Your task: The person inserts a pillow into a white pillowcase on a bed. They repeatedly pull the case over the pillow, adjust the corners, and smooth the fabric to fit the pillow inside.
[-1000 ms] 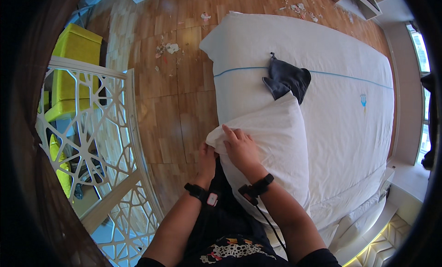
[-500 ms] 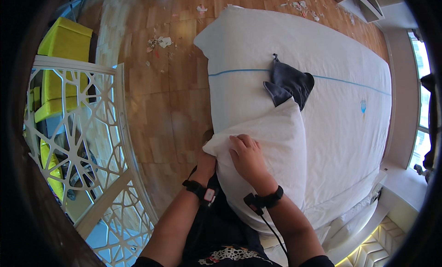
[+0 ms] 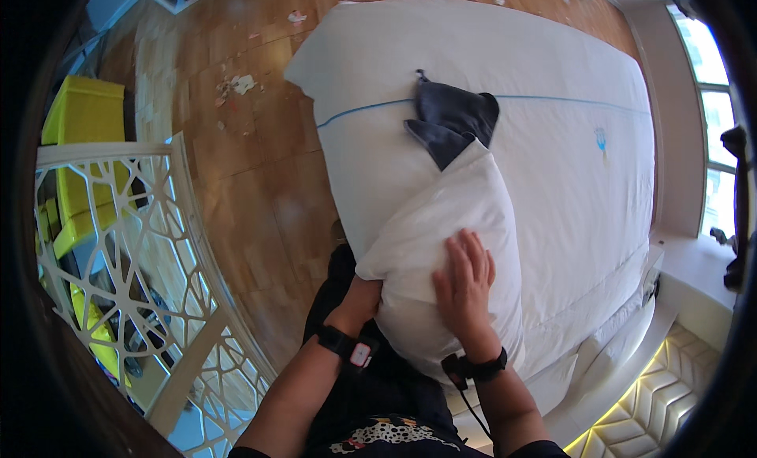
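A plump white pillow (image 3: 441, 213) lies on the near left part of the bed, right in front of me. My left hand (image 3: 365, 294) is at the pillow's left edge, its fingers hidden under or inside the white fabric, so their grip does not show. Flat on top of the pillow rests my right hand (image 3: 465, 280), open, fingers stretched away from me. The pillow's far corner touches a dark grey cloth bag (image 3: 453, 115) with a cord end, which lies crumpled on the bed.
A white sheet with a blue line covers the bed (image 3: 568, 182). At the left stands a white lattice partition (image 3: 118, 221), with a yellow box (image 3: 91, 115) behind it. Scraps of paper (image 3: 240, 85) litter the wooden floor. A padded headboard (image 3: 662, 395) is at the lower right.
My right hand has moved right across the pillow and flattened out. My left hand's fingers have gone out of sight at the pillow's edge, and the pillow looks fuller. The view has shifted.
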Demonstrator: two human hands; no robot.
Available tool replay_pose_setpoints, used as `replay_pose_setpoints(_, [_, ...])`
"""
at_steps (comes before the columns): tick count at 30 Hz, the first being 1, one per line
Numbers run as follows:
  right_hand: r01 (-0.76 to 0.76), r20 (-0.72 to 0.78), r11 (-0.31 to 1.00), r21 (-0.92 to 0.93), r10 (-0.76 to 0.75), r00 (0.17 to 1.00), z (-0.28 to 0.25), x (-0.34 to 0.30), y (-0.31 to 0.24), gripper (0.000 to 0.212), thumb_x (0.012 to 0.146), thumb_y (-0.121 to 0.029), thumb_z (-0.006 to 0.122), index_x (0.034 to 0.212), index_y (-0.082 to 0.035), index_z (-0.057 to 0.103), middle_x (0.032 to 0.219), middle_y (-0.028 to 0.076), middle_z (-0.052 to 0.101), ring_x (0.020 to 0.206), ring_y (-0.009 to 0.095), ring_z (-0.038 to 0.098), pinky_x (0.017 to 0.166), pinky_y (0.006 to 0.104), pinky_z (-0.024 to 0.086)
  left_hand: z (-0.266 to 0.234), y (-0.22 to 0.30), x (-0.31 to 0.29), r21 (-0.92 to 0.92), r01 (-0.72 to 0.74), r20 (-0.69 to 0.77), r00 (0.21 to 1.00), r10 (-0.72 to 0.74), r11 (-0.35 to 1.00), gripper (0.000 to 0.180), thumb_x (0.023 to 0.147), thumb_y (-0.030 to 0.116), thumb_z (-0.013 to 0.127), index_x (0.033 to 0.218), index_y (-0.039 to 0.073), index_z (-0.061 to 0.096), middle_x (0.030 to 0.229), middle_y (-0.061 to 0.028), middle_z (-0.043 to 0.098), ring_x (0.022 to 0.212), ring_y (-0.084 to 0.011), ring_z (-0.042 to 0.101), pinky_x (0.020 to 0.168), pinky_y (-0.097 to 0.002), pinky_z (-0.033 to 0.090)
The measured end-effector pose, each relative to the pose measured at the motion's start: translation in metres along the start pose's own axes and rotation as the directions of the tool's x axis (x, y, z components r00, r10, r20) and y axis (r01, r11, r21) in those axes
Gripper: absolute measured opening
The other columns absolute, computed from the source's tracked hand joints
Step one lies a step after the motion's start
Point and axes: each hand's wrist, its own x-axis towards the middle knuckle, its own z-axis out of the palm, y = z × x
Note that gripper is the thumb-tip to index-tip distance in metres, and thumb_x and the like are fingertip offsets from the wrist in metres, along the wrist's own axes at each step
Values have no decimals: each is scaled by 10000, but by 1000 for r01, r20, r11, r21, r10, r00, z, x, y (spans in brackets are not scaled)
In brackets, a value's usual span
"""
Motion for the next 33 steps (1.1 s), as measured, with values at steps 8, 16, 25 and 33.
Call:
replay_pose_setpoints(8, [-232, 42, 969, -84, 236, 971, -7, -126, 61, 864, 895, -456, 794, 1608, -120, 440, 1703, 163, 352, 1602, 365, 259, 1286, 551, 150, 48, 2, -10, -713, 343, -24, 860, -509, 612, 754, 1099, 643, 411, 1625, 103, 374, 1554, -78, 515, 1406, -266, 492, 1169, -394, 417])
replay_pose_setpoints(16, [-409, -116, 907, -98, 398, 910, 24, -250, 108, 957, 858, -604, 774, 1617, -134, 429, 1707, 140, 356, 1606, 350, 253, 1289, 560, 160, 39, 27, -65, 87, 656, -116, 754, -646, 750, 1186, 865, 996, 270, 1640, 102, 361, 1585, -154, 498, 1390, -351, 528, 1095, -524, 473])
replay_pose_setpoints(25, [-686, -515, 697, 210, 675, 529, 42, -341, 79, 1010, 812, -379, 899, 1615, -68, 369, 1686, 240, 290, 1537, 459, 274, 1241, 558, 235, 68, 34, -46, 908, 195, 50, 827, -560, 370, 1065, 954, 835, 459, 1123, -190, 693, 1025, -308, 726, 1014, -351, 732, 895, -406, 572])
replay_pose_setpoints(33, [-611, -75, 130, 781, 991, 114, 125, -376, -7, 751, 770, -308, 956, 1327, 6, 562, 1216, 169, 630, 1119, 330, 599, 976, 427, 510, 113, 42, -48, 916, 190, 51, 818, -573, 353, 940, 991, 760, 504, 913, -154, 711, 744, -223, 695, 657, -284, 709, 649, -391, 562])
